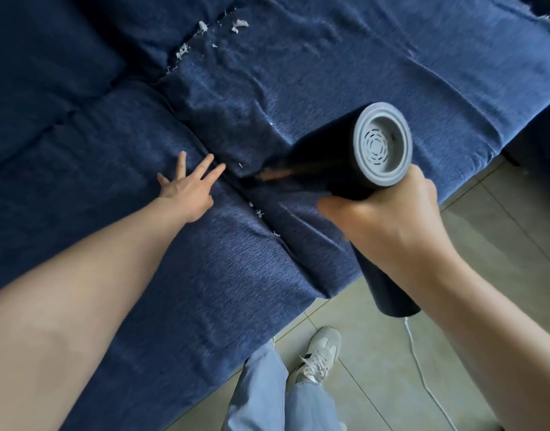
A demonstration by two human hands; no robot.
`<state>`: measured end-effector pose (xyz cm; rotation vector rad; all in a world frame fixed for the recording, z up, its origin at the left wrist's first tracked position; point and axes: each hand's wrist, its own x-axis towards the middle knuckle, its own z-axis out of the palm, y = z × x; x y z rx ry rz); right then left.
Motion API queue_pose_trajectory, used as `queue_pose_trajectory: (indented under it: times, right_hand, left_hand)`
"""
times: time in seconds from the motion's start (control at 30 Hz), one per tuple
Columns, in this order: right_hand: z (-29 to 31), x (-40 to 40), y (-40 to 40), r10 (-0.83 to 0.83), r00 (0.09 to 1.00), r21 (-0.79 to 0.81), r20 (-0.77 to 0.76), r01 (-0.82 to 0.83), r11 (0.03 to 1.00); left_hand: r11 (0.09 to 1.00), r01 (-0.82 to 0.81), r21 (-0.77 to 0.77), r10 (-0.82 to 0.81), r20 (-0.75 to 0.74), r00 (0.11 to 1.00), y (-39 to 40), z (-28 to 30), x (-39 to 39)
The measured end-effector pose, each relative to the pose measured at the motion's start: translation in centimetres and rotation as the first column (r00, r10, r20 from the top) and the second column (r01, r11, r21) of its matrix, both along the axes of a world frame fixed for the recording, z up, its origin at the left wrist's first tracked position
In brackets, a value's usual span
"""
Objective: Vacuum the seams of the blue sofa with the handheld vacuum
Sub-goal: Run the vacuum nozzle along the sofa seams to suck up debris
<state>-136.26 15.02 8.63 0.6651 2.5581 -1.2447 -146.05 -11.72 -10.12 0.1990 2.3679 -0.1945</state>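
A blue sofa (137, 169) fills most of the view, its seat cushions meeting at a seam (236, 188) that runs diagonally. My right hand (388, 219) grips the handle of a black handheld vacuum (382, 144) with a grey vented rear cap. Its blurred nozzle (273, 174) points into the seam. My left hand (189, 185) presses flat on the left cushion beside the seam, fingers spread. White scraps of debris (258, 212) lie along the seam near the front, and more debris (202, 28) sits at the back seam.
The sofa's front edge drops to a tiled floor (376, 353) at lower right. A white cord (423, 377) trails across the tiles. My leg in light jeans (264, 387) and a white sneaker (320, 353) stand close to the sofa.
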Motion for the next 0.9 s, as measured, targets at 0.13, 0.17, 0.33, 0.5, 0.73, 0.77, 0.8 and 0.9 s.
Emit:
queue_pose_trajectory:
  times: [0.13,0.17,0.33,0.5,0.73,0.77,0.8,0.9]
  right_hand:
    - [-0.6,-1.5,-0.5,-0.047,0.999,0.010,-0.023,0.048,0.999]
    - [-0.9,-1.9,-0.7,-0.048,0.999,0.017,-0.019,0.048,0.999]
    - [-1.7,-2.4,-0.4,-0.057,0.998,0.054,0.014,0.056,0.997]
    - [-0.2,-1.2,1.5,-0.114,0.993,0.029,0.020,0.113,0.993]
    - [0.3,-0.2,2.1,-0.144,0.989,0.013,0.036,0.144,0.990]
    - [0.4,-0.1,2.3,-0.155,0.987,0.010,0.033,0.155,0.988]
    - [0.5,0.0,2.6,-0.162,0.986,0.009,0.031,0.162,0.987]
    - [0.8,0.5,3.2,-0.159,0.987,0.007,0.024,0.159,0.987]
  left_hand:
    - [1.000,0.014,0.024,-0.013,-0.011,1.000,1.0,-0.1,-0.6]
    - [1.000,0.010,0.019,-0.010,0.005,1.000,1.2,-0.1,-0.8]
    - [1.000,-0.021,0.018,0.019,0.076,0.997,1.7,0.2,-1.4]
    - [0.999,-0.037,-0.015,0.038,0.098,0.994,2.4,0.6,-1.6]
    - [0.998,-0.028,-0.064,0.033,0.077,0.997,3.4,0.7,-1.4]
    - [0.997,-0.030,-0.067,0.035,0.079,0.996,3.5,0.7,-1.3]
    - [0.997,-0.032,-0.071,0.038,0.084,0.996,3.4,0.7,-1.2]
    - [0.996,-0.026,-0.086,0.034,0.093,0.995,3.3,0.7,-1.2]
